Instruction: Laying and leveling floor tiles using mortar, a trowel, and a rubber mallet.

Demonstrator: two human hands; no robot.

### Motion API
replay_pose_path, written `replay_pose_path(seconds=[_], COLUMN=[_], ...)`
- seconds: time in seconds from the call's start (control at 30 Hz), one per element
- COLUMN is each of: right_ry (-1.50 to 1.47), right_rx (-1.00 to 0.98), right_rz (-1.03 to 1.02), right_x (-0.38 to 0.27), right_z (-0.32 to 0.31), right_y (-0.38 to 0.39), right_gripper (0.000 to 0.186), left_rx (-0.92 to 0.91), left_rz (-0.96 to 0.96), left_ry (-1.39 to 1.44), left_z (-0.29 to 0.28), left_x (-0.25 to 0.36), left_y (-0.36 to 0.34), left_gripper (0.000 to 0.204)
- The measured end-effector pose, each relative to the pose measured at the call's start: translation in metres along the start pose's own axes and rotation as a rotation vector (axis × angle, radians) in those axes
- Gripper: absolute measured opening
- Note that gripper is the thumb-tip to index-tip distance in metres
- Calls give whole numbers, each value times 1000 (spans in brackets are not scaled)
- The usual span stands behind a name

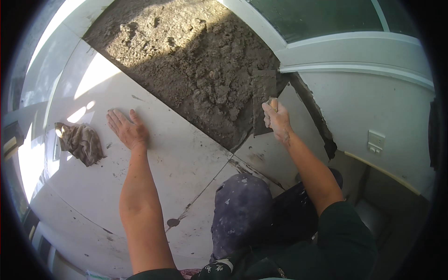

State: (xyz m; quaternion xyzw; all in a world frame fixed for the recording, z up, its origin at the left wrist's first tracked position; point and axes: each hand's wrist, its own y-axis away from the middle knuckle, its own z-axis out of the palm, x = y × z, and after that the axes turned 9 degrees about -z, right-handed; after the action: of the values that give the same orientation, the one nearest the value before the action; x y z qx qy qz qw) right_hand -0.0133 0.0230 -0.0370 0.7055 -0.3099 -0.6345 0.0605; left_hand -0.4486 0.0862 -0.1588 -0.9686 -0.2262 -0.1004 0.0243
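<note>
My left hand lies flat on a large pale floor tile, its fingers stretched out and nothing in them. In my right hand is the light wooden handle of a trowel, with my fingers wrapped round it. The trowel's flat rectangular blade is smeared with grey mortar. It lies over the right edge of a bed of rough, lumpy mortar and reaches over the corner of a smaller tile. How hard the blade presses there I cannot tell.
A crumpled, dirty cloth lies on the tiles left of my left hand. At the right stands a pale wall with a socket plate, and a white door or window frame is at the upper right. My knee is close to the tile joints.
</note>
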Motion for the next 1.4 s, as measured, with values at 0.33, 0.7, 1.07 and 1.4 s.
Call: replay_pose_path(seconds=[0.33,0.7,1.07,1.4], right_ry=[-522,228,1101,64], right_rx=[640,387,-84,-2], right_rz=[339,512,-291,248], right_x=[85,50,-75,24], right_z=[-98,-157,-266,-295], right_y=[22,71,259,151], right_gripper=[19,50,45,53], left_rx=[9,8,-75,-181], left_rz=[-8,-24,-24,13], left_ry=[-20,-28,-104,-90], left_z=[8,2,6,-6], left_x=[3,4,21,47], left_y=[4,5,64,168], left_gripper=[72,73,81,92])
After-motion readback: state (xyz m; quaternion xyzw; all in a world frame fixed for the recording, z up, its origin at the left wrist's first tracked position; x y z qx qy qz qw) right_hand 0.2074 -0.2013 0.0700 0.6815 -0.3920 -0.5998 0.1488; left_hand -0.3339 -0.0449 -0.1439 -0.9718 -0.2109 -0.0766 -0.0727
